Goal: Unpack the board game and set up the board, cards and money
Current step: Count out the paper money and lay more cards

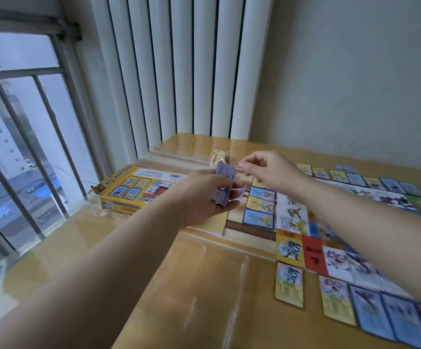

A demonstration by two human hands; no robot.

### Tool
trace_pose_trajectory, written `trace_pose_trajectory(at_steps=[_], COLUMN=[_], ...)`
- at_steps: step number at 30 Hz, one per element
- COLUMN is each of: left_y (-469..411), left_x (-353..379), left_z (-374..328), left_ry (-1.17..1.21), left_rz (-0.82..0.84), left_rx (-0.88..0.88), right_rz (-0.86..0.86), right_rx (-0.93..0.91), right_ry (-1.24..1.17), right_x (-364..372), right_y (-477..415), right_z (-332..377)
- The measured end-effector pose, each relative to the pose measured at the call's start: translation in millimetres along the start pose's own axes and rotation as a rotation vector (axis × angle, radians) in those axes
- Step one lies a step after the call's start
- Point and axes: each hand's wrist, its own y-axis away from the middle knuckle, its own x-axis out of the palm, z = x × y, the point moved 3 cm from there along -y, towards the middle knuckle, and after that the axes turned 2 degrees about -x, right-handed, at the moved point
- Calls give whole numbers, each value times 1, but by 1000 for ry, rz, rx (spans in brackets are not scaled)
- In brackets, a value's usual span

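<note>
From the head view, my left hand [204, 197] grips a stack of purple notes [225, 186], fingers curled round its lower half, held up above the table [191, 285] just left of the board [302, 222]. My right hand [272, 172] is at the stack's top corner with thumb and forefinger closed narrow. The blur keeps me from telling whether they pinch a single note, a band or nothing.

The worry I see is the stack. It is held only at one end, so a pull from the right hand could fan it and drop notes. My right forearm also hangs low over the board, and a careless sweep back could scatter the cards [370, 313] lined along its near edge.

Around the work area:
- The yellow box [134, 187] lies beyond my left hand, near the window [15, 134].
- A small pale object [220, 156] sits behind the notes.
- A white radiator [184, 66] stands at the back.

More cards [260, 205] lie right under the hands, so little bare table is left there for the money.
</note>
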Motion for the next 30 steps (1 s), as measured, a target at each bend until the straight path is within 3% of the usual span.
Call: trace_pose_trajectory(at_steps=[4,9,13,14,18,21,26,30], left_y=[33,72,96,99,111,125,132,132], left_x=[37,67,74,72,50,40,38,42], left_z=[18,47,65,69,76,83,106,116], left_ry=[-330,-474,-550,-636,-1369,-1623,-1924,-2014], left_rz=[139,279,296,279,57,-68,18,97], left_rx=[75,89,100,125,408,592,604,557], right_rz=[168,204,135,138,321,440,280,188], right_rx=[-35,-28,3,28,134,135,78,-13], right_ry=[-105,-124,-125,-134,-32,195,425,432], right_x=[-27,-44,-33,-29,-2,23,39,40], right_y=[71,147,178,184,203,209,211,214], right_z=[21,24,20,18,13,9,4,2])
